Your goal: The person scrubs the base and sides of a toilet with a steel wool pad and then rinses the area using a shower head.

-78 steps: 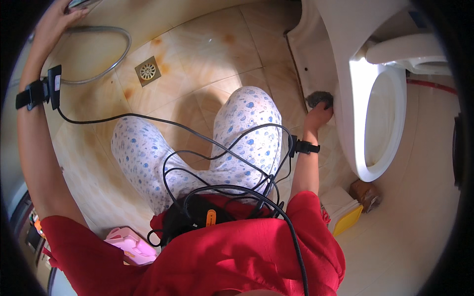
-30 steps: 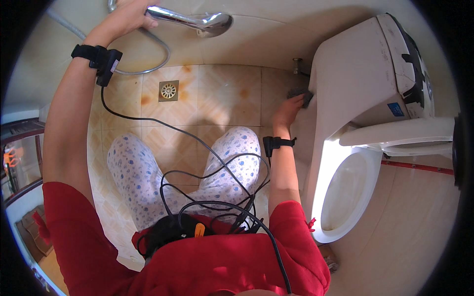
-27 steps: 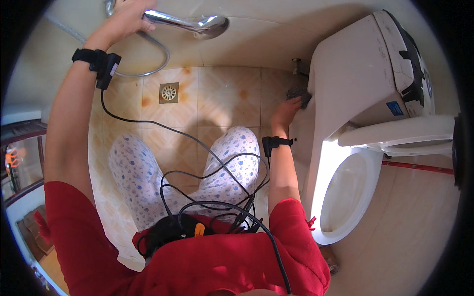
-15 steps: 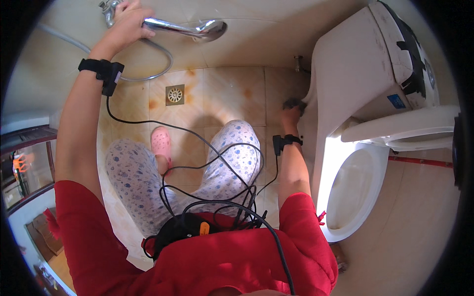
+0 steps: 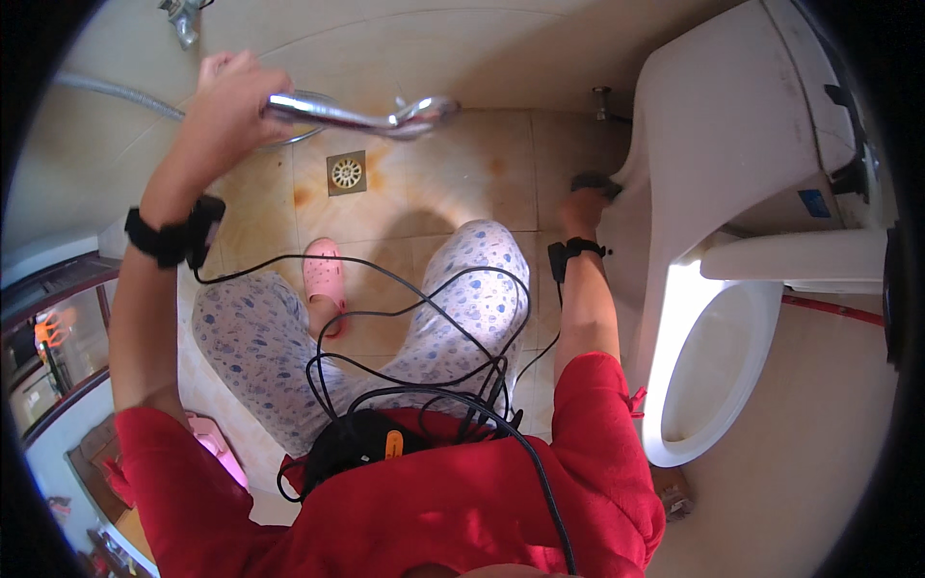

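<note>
My left hand [image 5: 229, 114] is closed around the handle of a chrome shower head [image 5: 352, 118], raised above the floor at the upper left. Its head end points right, and I make out no water coming from it. Down at the side of the toilet base [image 5: 665, 202], my right hand [image 5: 584, 208] grips a dark grey scrubbing pad [image 5: 595, 181] and holds it against the white ceramic. The pad's exact kind is hard to tell, and the fingers are partly hidden.
A metal tap [image 5: 181, 23] is on the far left wall, with the shower hose [image 5: 125, 94] below it. A floor drain [image 5: 346, 173] lies between. Black cables [image 5: 424, 303] loop across my lap. The toilet's seat ring [image 5: 718, 376] is on the right; a pink clog [image 5: 324, 275] is on my foot.
My left hand has left the tap and come nearer to me with the shower head. My right hand stays at the toilet base with the pad. The whole view has shifted slightly.
</note>
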### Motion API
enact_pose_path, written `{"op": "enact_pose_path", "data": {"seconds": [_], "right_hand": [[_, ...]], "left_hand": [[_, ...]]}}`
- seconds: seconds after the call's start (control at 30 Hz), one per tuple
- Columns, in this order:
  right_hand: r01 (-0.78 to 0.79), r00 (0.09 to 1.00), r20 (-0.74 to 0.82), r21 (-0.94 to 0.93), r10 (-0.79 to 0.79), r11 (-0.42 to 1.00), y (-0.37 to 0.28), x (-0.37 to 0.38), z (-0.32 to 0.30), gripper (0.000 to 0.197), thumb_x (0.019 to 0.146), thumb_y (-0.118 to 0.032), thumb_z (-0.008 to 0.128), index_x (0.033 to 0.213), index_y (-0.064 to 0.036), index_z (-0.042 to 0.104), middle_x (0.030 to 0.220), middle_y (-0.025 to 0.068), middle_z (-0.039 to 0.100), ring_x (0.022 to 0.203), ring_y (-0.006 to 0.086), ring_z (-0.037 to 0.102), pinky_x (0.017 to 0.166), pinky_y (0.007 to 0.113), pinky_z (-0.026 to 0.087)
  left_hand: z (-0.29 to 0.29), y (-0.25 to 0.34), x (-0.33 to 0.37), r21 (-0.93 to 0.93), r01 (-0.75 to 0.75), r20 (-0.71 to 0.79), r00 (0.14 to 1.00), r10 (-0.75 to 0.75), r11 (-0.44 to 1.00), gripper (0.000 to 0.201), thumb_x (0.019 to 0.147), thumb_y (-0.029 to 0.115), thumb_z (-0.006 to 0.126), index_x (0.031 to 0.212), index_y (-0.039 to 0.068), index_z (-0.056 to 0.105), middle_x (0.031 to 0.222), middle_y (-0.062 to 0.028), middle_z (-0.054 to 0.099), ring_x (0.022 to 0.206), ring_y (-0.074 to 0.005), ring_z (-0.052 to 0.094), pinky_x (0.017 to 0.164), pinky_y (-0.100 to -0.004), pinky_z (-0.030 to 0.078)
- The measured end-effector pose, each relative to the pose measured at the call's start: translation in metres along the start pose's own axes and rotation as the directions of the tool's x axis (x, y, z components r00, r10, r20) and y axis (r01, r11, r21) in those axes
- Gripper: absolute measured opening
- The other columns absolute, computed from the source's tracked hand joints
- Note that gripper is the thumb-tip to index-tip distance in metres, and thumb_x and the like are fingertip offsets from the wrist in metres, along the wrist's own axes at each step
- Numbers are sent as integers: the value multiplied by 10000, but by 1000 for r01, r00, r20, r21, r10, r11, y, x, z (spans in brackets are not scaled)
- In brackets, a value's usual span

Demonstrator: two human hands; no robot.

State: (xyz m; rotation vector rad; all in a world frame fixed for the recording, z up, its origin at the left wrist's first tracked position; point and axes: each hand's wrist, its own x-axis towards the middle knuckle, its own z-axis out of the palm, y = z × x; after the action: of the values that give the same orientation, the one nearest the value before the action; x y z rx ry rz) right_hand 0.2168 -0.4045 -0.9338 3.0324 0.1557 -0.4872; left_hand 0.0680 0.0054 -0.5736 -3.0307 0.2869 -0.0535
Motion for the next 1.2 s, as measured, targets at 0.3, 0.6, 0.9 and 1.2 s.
{"op": "enact_pose_path", "data": {"seconds": [0.3,0.6,0.9,1.2], "right_hand": [[-20,994,111,72,12,997,66,86,88,226,807,-156,501,931,-38,649,993,149,623,928,289,596,784,430,453],[140,979,145,25,-142,990,36,3,104,295,823,-169,483,953,62,610,962,264,589,889,383,571,796,421,450],[38,985,-171,292,13,956,2,5,53,591,843,-236,462,1308,66,258,1305,291,268,1110,425,424,886,446,420],[319,947,131,-498,-294,806,28,76,89,365,803,-182,494,1115,-7,569,1081,216,549,994,346,495,829,478,373]], "left_hand": [[40,38,20,-136,-7,46,999,14,991,316,543,107,738,811,98,570,699,-37,512,782,-233,491,868,-387,308],[107,20,-34,-236,213,50,977,-207,948,318,591,137,727,877,117,590,748,-22,560,822,-224,507,883,-383,292],[117,22,-28,-256,168,8,985,-172,952,316,610,189,725,877,98,583,757,-37,564,812,-232,514,869,-377,305],[112,20,-24,-277,187,15,982,-191,943,352,582,187,741,875,79,578,713,-49,539,777,-240,505,833,-370,323]]}}
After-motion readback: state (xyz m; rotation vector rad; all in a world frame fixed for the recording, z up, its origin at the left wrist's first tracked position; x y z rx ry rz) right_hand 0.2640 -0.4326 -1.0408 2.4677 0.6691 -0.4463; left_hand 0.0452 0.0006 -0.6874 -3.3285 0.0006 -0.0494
